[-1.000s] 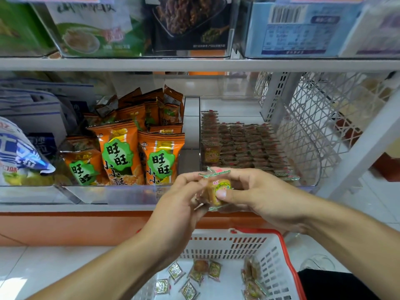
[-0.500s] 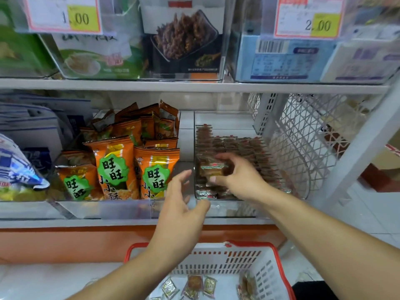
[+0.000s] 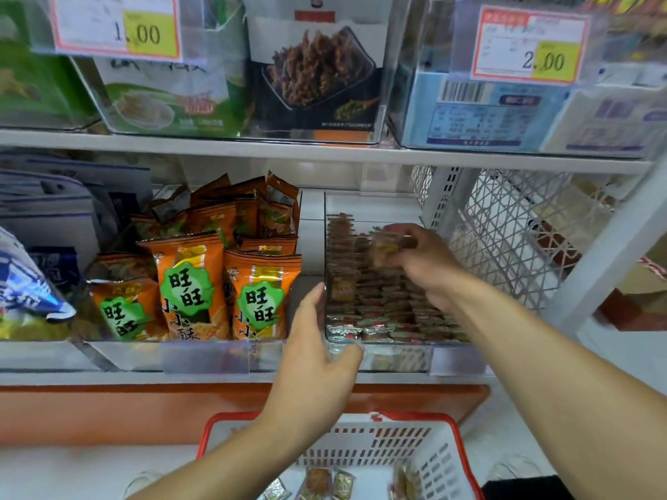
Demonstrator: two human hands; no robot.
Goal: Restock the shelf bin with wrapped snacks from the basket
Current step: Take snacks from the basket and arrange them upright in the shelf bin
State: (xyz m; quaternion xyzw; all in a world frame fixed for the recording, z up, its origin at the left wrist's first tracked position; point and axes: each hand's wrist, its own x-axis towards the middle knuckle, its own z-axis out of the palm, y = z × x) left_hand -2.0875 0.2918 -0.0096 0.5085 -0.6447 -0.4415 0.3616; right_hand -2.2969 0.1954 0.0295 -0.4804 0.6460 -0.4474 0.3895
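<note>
Snack packets are loose in the basket right under the person's wrists. Going left to right: orange bags stand just left of the left hand, which is spread open, holding nothing, fingertips at the clear bin's front corner, probably steadying it. The right hand reaches deep into the bin, pinching one wrapped snack over the packed rows, likely to slot it in neatly.
</note>
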